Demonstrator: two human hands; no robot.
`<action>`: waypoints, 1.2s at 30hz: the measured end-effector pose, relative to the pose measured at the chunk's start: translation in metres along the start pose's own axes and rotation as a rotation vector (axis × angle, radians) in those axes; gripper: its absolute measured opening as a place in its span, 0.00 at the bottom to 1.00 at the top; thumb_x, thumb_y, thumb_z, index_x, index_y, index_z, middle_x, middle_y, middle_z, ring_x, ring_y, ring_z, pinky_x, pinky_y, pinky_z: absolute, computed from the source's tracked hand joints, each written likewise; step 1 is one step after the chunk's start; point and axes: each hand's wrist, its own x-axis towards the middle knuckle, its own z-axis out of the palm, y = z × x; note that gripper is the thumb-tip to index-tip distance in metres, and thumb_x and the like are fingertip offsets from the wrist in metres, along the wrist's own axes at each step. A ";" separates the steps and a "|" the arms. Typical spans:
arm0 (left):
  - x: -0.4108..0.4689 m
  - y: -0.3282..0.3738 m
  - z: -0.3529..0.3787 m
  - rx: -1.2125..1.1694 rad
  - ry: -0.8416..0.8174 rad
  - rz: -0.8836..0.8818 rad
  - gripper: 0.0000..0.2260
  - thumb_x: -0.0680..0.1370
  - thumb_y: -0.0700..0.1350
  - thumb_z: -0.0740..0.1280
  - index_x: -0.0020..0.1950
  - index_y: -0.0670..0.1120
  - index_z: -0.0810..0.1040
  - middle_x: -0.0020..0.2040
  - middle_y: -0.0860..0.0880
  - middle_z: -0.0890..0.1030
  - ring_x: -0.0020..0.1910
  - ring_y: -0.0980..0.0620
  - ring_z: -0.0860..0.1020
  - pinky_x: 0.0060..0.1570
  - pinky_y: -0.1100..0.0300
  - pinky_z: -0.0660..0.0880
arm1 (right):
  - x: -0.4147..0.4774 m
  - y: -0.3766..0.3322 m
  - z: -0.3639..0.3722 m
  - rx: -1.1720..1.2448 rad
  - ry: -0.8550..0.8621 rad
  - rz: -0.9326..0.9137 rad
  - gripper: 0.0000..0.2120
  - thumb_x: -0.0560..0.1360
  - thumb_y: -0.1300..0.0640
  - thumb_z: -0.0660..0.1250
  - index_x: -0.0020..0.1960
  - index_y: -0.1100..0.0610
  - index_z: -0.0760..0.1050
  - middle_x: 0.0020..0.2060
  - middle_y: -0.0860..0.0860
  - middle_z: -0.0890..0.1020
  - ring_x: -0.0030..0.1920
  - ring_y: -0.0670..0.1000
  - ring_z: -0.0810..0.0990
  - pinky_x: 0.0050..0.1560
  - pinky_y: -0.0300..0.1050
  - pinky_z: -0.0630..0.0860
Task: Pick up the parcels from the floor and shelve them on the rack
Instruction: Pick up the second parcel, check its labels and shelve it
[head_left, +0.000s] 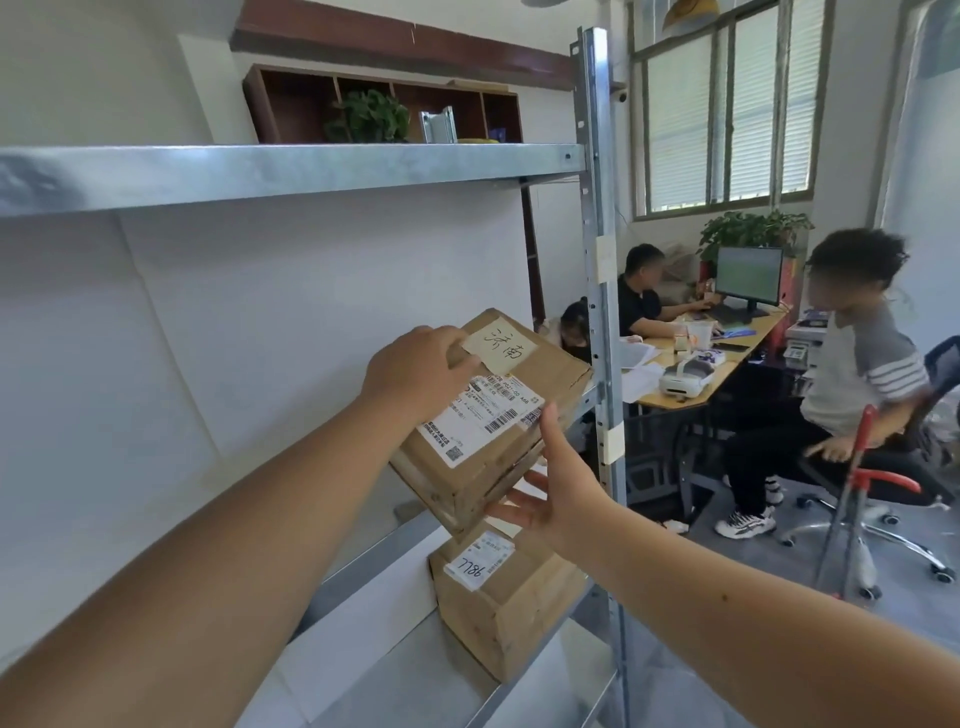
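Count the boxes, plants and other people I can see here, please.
Boxes: 2, held box and lower box
Plants: 2, upper plant and window plant
Other people: 3, person at the screen, person behind the post, person in stripes
Total: 7

In the rack (597, 208), upper parcel (488, 431) lies above lower parcel (509, 608).
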 end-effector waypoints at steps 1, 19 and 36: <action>0.000 0.003 0.002 0.017 -0.027 0.016 0.24 0.85 0.59 0.61 0.80 0.54 0.73 0.75 0.49 0.77 0.66 0.47 0.79 0.60 0.52 0.75 | 0.000 0.001 0.001 0.007 0.010 -0.004 0.54 0.53 0.27 0.78 0.75 0.47 0.73 0.71 0.58 0.77 0.69 0.70 0.78 0.48 0.74 0.85; -0.018 -0.003 0.000 0.204 -0.160 -0.256 0.53 0.66 0.86 0.59 0.82 0.53 0.63 0.77 0.43 0.70 0.77 0.39 0.68 0.71 0.40 0.68 | -0.003 0.015 0.022 -0.025 0.051 0.007 0.27 0.73 0.62 0.81 0.66 0.55 0.71 0.59 0.56 0.72 0.74 0.65 0.73 0.54 0.69 0.86; -0.006 -0.039 0.014 -0.150 -0.147 -0.302 0.37 0.70 0.72 0.75 0.70 0.50 0.73 0.70 0.46 0.76 0.70 0.42 0.73 0.68 0.48 0.74 | 0.010 0.010 0.039 -0.151 0.046 -0.040 0.13 0.80 0.64 0.74 0.60 0.50 0.79 0.67 0.58 0.76 0.71 0.62 0.75 0.54 0.63 0.85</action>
